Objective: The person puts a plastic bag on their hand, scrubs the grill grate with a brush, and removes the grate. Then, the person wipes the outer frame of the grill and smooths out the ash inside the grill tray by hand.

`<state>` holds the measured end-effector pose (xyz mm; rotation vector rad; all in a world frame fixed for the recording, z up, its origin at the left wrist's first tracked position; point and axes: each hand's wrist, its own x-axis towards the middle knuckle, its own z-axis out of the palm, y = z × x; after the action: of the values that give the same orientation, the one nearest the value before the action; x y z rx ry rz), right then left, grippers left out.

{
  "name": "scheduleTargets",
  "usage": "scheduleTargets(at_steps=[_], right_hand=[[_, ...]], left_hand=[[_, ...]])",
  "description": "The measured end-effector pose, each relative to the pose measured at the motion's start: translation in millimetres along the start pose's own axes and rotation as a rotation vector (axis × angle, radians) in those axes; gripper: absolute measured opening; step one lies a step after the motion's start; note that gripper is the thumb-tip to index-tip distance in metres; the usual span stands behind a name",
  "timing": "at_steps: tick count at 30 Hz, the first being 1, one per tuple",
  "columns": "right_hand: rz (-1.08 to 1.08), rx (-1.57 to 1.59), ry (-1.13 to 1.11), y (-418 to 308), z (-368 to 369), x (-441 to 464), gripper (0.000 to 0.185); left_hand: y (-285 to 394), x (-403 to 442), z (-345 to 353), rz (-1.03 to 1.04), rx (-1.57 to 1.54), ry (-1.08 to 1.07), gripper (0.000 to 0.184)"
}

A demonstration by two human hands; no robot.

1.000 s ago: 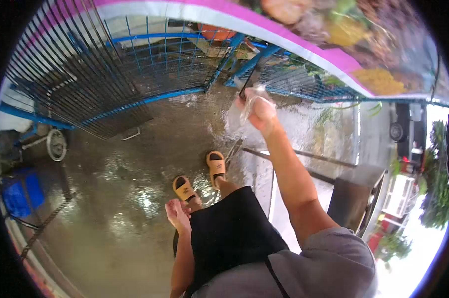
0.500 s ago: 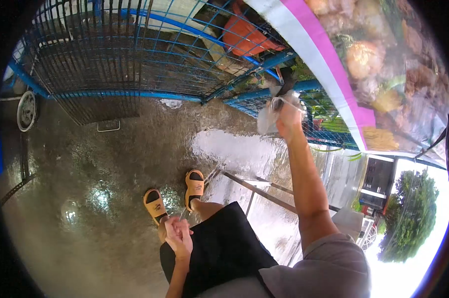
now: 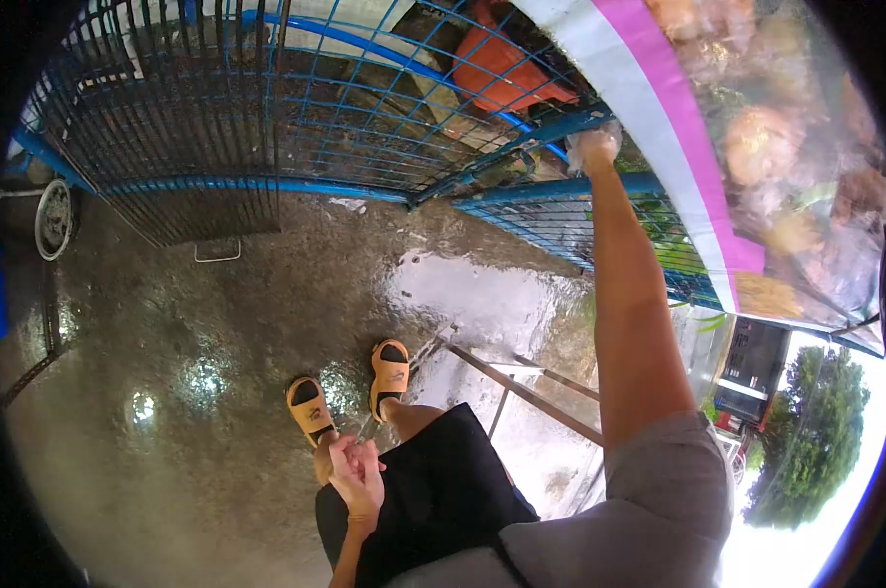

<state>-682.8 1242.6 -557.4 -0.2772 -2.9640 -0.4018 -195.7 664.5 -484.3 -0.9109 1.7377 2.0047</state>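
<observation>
My right hand (image 3: 597, 149) is stretched far out to the upper edge of the blue mesh fence. Crumpled translucent plastic (image 3: 578, 155), which looks like a bag, is bunched in its closed fingers. That hand is up against or very close to the blue rail (image 3: 550, 127); whether it touches is unclear. Down by my black shorts (image 3: 433, 470), my left hand (image 3: 360, 480) has its fingers curled in. A thin greyish thing (image 3: 367, 429) pokes out beyond those fingers, too small to name.
A printed banner (image 3: 658, 88) hangs at the upper right. Behind the blue mesh (image 3: 355, 127) sits an orange-red container (image 3: 502, 73). A black barred grille (image 3: 183, 147) leans at the left, near a wheel (image 3: 55, 220). A metal frame (image 3: 521, 392) stands on the wet floor (image 3: 217, 323).
My right hand has reached farther up and slightly right with the plastic, from in front of the fence to its rail. My left hand has barely moved.
</observation>
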Motion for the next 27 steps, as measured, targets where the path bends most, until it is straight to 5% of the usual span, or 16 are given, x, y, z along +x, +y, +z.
scheduleTargets(at_steps=[3,8,9,15,17,20,21,23,26,27], right_hand=[[0.06,-0.23,-0.022,-44.5,-51.4,-13.8,0.057],[0.306,0.887,0.261,-69.8,-63.6,-60.2,0.038],[0.304,0.892,0.261,-87.0,-84.1,-75.5,0.038],[0.555,1.893,0.156,-177.8,-222.8,-209.4,0.031],[0.528,2.215,-0.064,-191.0,-282.6,-246.9,0.043],[0.31,1.824,-0.209,-188.3,-357.5,-290.9,0.049],[0.244,1.69,-0.245,-187.7,-386.1,-302.7,0.051],[0.588,2.686,-0.447,-192.5,-454.3,-322.9,0.062],[0.593,2.896,-0.399,-184.1,-500.6,-362.9,0.052],[0.503,2.881,-0.232,-179.4,-520.8,-383.7,0.051]], left_hand=[[1.0,2.9,4.1,0.028,0.091,0.01,0.026],[-3.6,-0.2,10.5,0.069,0.108,0.06,0.03],[-5.3,-3.2,10.2,0.089,0.089,0.066,0.031],[-15.6,-20.8,-16.4,0.092,0.085,0.108,0.033],[-11.8,-30.4,-27.5,0.099,0.055,0.129,0.036],[96.5,-63.1,-17.5,0.166,0.036,-0.071,0.033],[128.9,-72.8,-12.9,0.293,0.21,-0.137,0.032],[229.7,-101.0,10.8,0.753,0.503,-0.305,0.038],[315.1,-145.9,51.1,1.168,0.642,-0.403,0.042],[333.0,-170.8,66.6,1.376,0.725,-0.388,0.043]])
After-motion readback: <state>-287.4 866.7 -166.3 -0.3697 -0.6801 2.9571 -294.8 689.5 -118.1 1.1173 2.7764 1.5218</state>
